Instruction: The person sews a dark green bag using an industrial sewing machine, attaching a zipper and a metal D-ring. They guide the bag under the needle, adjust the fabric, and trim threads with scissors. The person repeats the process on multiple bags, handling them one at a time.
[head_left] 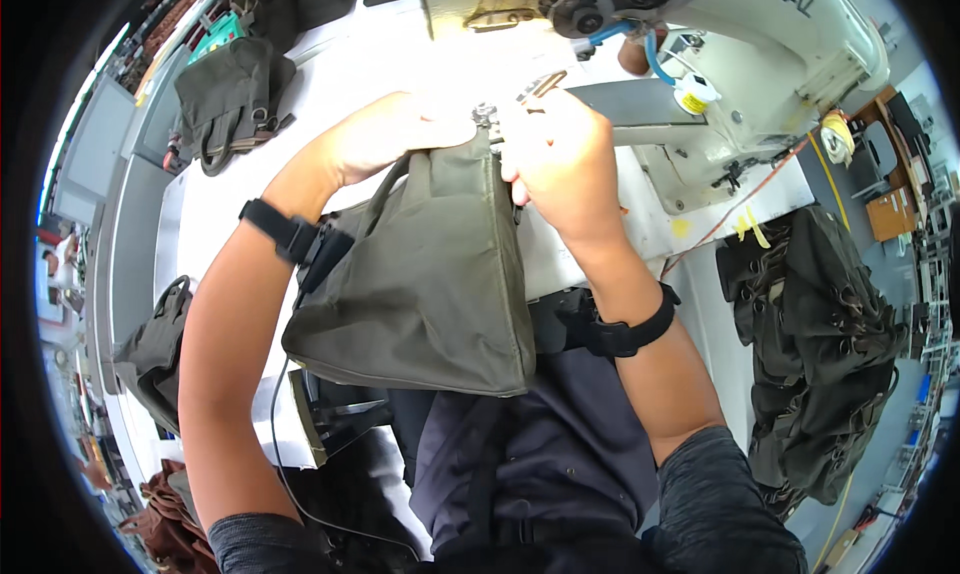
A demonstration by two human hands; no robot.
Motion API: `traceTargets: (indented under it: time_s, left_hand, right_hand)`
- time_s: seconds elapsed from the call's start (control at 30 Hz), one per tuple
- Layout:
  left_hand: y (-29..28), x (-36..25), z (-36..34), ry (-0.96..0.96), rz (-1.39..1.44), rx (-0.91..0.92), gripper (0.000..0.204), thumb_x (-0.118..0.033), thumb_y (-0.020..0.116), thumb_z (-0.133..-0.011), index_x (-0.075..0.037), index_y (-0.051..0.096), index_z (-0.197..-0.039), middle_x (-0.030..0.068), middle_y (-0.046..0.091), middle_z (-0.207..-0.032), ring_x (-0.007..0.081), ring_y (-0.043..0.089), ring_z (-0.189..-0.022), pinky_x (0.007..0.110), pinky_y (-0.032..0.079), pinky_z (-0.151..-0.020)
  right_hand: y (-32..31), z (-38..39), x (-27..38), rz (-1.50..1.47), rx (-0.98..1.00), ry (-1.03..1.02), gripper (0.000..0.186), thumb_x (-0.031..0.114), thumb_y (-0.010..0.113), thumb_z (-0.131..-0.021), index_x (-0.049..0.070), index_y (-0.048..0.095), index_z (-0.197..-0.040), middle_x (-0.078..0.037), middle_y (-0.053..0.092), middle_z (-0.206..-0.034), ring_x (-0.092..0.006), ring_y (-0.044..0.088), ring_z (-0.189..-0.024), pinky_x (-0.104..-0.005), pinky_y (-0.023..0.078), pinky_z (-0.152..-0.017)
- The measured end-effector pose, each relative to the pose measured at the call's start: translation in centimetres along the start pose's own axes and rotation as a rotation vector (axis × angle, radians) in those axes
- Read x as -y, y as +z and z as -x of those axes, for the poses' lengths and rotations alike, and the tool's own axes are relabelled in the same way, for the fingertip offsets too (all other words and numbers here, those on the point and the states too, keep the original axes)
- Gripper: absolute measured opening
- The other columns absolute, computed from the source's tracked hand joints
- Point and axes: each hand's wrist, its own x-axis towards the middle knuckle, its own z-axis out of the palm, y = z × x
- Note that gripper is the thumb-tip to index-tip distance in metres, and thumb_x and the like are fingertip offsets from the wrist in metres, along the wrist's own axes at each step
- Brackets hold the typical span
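A dark olive fabric bag (425,274) hangs over the table's near edge, its wide end toward my lap and its narrow end up by the sewing machine. Strong light washes out my left hand (400,132), which is closed on the bag's far edge near a strap. At the bag's far right corner, my right hand (567,159) is curled into a fist. A slim tan-and-metal piece (543,87) shows just above that fist; its kind is unclear. Small metal parts (486,117) sit between the two hands at the corner.
A cream sewing machine (740,49) stands at the far right with a blue tube. Another olive bag (232,99) lies at the far left, and one more (158,349) sits nearer. Several dark bags (820,344) hang in a heap at right. A cable (275,414) runs below my left wrist.
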Motion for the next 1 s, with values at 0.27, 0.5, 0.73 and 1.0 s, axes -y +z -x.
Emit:
traceTargets:
  time_s: [0.27, 0.5, 0.73, 1.0]
  left_hand:
    - [2.3, -2.4, 1.6, -0.121, -0.098, -0.138, 0.039, -0.031, 0.072, -0.1, -0.001, 0.075, -0.124, 0.0035, 0.075, -0.114, 0.0131, 0.064, -0.104, 0.03, 0.049, -0.097]
    - [1.7, 1.1, 1.8, -0.124, 0.27, -0.099, 0.055, -0.022, 0.077, -0.096, -0.002, 0.058, -0.144, 0.0063, 0.062, -0.141, 0.0167, 0.054, -0.129, 0.033, 0.039, -0.114]
    - [1.4, 0.5, 0.6, -0.227, 0.34, -0.051, 0.064, -0.017, 0.079, -0.094, -0.002, 0.055, -0.151, 0.0071, 0.059, -0.152, 0.0178, 0.051, -0.138, 0.034, 0.035, -0.121]
    - [1.3, -0.3, 1.3, -0.211, 0.25, -0.125, 0.046, -0.02, 0.08, -0.095, -0.001, 0.068, -0.135, 0.005, 0.069, -0.132, 0.0148, 0.06, -0.122, 0.032, 0.043, -0.11]
  right_hand:
    - [-6.7, 2.1, 4.2, 0.323, 0.041, -0.108, 0.02, 0.014, 0.062, -0.107, 0.001, 0.072, -0.118, 0.002, 0.064, -0.074, -0.0016, 0.056, -0.06, -0.019, 0.045, -0.051]
    - [-23.0, -3.5, 17.0, 0.978, -0.449, -0.788, 0.034, 0.02, 0.056, -0.11, -0.004, 0.07, -0.13, -0.008, 0.072, -0.102, -0.0138, 0.065, -0.097, -0.028, 0.05, -0.094]
    - [-46.5, -25.4, 25.7, 1.51, -0.221, -0.11, 0.057, 0.047, 0.062, -0.103, -0.001, 0.069, -0.133, -0.014, 0.074, -0.124, -0.018, 0.067, -0.115, -0.0316, 0.048, -0.104]
    - [-47.7, -29.0, 22.3, 1.109, 0.049, 0.311, 0.054, 0.044, 0.06, -0.103, -0.001, 0.072, -0.13, -0.01, 0.077, -0.114, -0.0182, 0.071, -0.099, -0.0316, 0.054, -0.093]
